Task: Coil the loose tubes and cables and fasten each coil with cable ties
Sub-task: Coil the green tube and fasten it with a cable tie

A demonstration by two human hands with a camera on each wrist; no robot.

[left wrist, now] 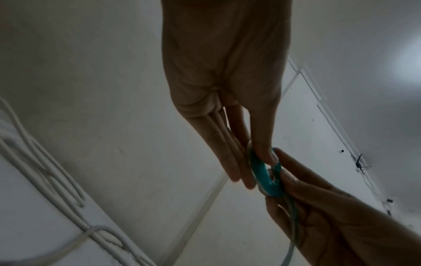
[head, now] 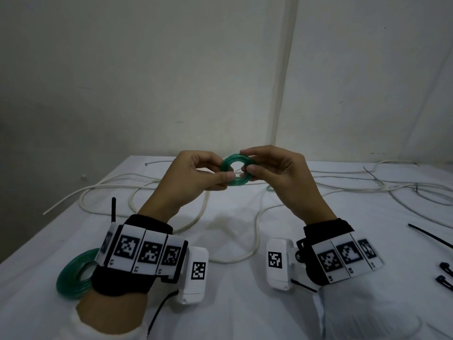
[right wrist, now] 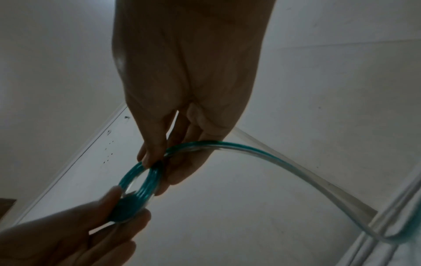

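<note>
Both hands hold a small coil of green tube point(head: 235, 173) up above the table. My left hand point(head: 196, 177) pinches the coil's left side between thumb and fingers. My right hand point(head: 274, 170) pinches its right side. In the left wrist view the coil point(left wrist: 262, 172) sits edge-on between the two hands. From the coil point(right wrist: 139, 187) in the right wrist view, a loose length of green tube point(right wrist: 262, 154) runs off to the right and down. Black cable ties point(head: 431, 238) lie on the table at the right.
A second, larger green tube coil point(head: 73, 273) lies on the white table point(head: 232, 290) by my left wrist. Loose white cables point(head: 191, 217) sprawl across the table's middle, and more white cable point(head: 392, 187) lies at the back right. Two small black clips point(head: 445, 274) sit at the right edge.
</note>
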